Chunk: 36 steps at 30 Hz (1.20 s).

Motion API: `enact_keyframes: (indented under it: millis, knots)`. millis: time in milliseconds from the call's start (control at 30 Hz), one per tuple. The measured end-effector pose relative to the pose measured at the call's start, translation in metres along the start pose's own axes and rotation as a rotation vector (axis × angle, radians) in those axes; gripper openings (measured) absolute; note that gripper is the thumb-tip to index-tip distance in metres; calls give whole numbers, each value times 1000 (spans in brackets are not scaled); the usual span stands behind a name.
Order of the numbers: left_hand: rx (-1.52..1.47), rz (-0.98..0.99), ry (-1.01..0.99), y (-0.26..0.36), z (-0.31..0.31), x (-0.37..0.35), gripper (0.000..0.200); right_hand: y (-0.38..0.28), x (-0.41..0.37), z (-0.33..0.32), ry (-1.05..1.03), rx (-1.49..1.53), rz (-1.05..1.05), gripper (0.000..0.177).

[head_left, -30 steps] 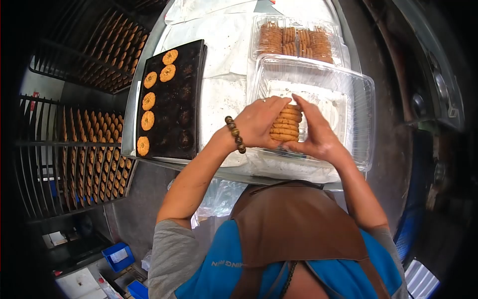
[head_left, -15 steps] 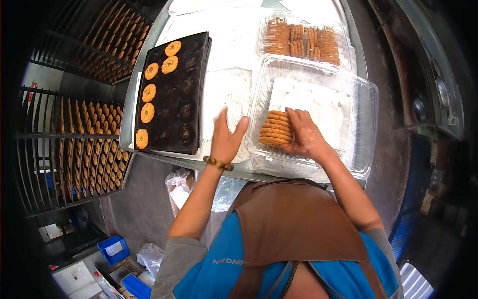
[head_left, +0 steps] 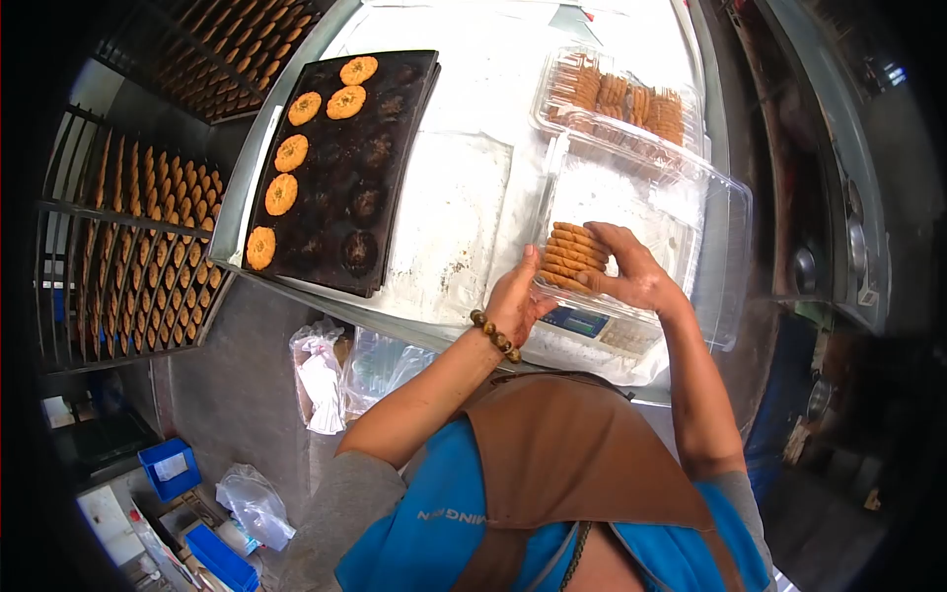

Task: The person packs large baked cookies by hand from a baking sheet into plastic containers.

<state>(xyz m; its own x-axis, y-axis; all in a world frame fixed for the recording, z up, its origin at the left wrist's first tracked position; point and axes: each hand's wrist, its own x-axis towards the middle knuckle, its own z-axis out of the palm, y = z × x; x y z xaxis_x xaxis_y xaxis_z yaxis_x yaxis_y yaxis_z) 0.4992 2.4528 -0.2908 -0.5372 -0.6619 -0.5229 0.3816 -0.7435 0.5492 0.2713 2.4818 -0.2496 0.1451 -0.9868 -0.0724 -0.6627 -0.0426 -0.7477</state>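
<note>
Cookies (head_left: 574,257) in a stack are held by the right hand (head_left: 636,273) at the near left corner of the box (head_left: 728,252), while the left hand (head_left: 513,304) is just beside, its grip impossible to tell.

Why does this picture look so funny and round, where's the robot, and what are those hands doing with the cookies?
There's no robot here, just a person working with bare hands. One camera sits on the person's head and looks down, so you see their brown apron at the bottom.

On the table is a dark tray with six cookies on it. To its right are an open clear box and, behind that, another clear box with lots of cookies inside.

The right hand holds a stack of cookies at the open box. The left hand, thumb and fingers apart, is close beside the stack.
</note>
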Motion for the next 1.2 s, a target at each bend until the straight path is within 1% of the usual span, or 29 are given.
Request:
enact_keyframes:
  millis: [33,67,100,133,167,200,233,267,300,333,367,400,433,467,500,533,567,600,633,667,700,733,767,800,833,900,1033,1167,1200]
  knots:
    - [-13,-20,-61,1,3,-1,94,0,-2,3,20,46,37,77]
    - [40,-44,21,-2,10,-6,92,-4,-4,8,69,43,48,69]
    - [30,-64,14,-17,2,5,90,-9,-5,15,54,48,18,69]
    - [23,-69,20,-30,-8,16,88,-12,-4,23,132,-50,57,65]
    - [45,-89,84,-23,8,7,85,-15,0,33,211,-140,90,61]
    - [-5,-100,43,-34,0,17,81,-18,4,40,243,-221,99,59]
    - [-10,-73,31,-29,9,11,76,-18,4,46,279,-306,116,57]
    - [-27,-85,-69,-38,-4,25,87,-13,3,54,353,-365,88,56]
    - [-18,-101,-58,-27,4,18,94,-7,2,60,435,-428,69,55]
    - [37,-115,-132,-17,0,16,96,-7,3,59,432,-421,50,55]
    - [94,-134,-211,-7,-7,13,97,-9,3,55,398,-375,98,55]
    - [194,-197,-131,4,-17,13,98,-11,4,50,363,-331,147,54]
    - [292,-262,-49,16,-31,16,99,-12,4,46,360,-330,138,54]
    - [436,-157,-14,32,-51,20,90,-14,5,42,317,-319,154,55]
    - [492,81,-52,39,-94,28,71,-17,7,39,274,-307,172,55]
    - [567,322,118,62,-121,25,50,-22,8,36,252,-284,229,57]
    - [784,544,326,89,-158,20,38,-22,8,36,251,-282,228,57]
    - [989,798,632,125,-174,3,24,-20,7,36,254,-274,219,57]
    - [1138,882,834,157,-208,-5,32,-19,7,36,258,-266,211,56]
    - [1155,837,1052,189,-229,-21,41,-21,8,36,256,-257,228,57]
    - [1498,855,1235,216,-284,-23,46,-21,8,36,253,-259,227,57]
    - [1592,705,1361,240,-311,-32,58,-21,8,36,254,-244,235,57]
    - [1666,472,1498,261,-332,-40,69,-20,8,36,254,-230,244,57]
    - [1800,296,1596,278,-347,-47,78,-20,8,36,249,-236,246,57]
    - [1569,27,1635,292,-345,-54,87,-20,9,36,238,-226,271,56]
    - [1442,-177,1627,306,-376,-52,97,-20,10,36,230,-220,296,56]
    - [1445,-203,1535,318,-396,-42,102,-23,13,35,212,-255,313,55]
    - [1567,-138,1568,308,-394,-42,101,-25,13,35,229,-245,332,56]
    - [1473,-159,1593,307,-382,-45,100,-24,13,35,239,-240,344,56]
